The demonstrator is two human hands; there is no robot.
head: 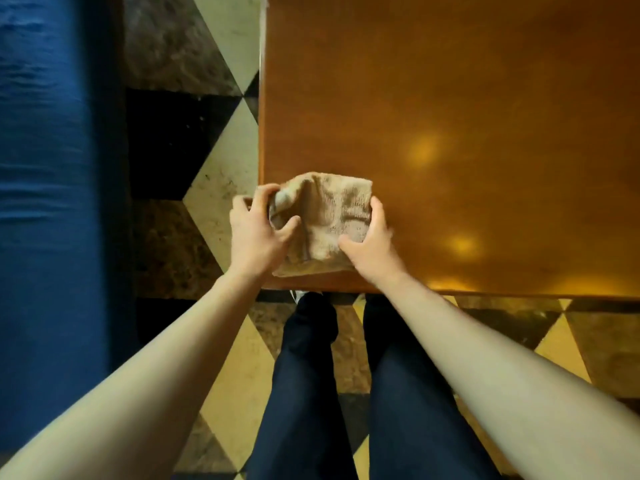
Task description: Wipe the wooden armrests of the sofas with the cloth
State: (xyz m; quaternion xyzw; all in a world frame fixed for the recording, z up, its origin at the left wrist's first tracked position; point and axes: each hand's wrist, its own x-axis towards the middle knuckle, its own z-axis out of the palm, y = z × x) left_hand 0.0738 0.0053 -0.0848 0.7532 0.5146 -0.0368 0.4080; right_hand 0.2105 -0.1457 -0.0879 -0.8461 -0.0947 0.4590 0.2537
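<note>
A beige, stained cloth (325,216) lies bunched on the near left corner of a glossy brown wooden table (450,116). My left hand (254,233) grips the cloth's left side, fingers curled into its folds. My right hand (372,244) holds the cloth's right edge, thumb pressed on top. A blue sofa (45,168) runs along the left of the view, with a dark wooden edge (119,150) on its right side; no armrest is plainly visible.
A patterned floor (207,202) of cream, black and brown marble tiles fills the strip between sofa and table. My legs in dark trousers (311,393) stand at the table's near edge. Ceiling lights reflect on the tabletop.
</note>
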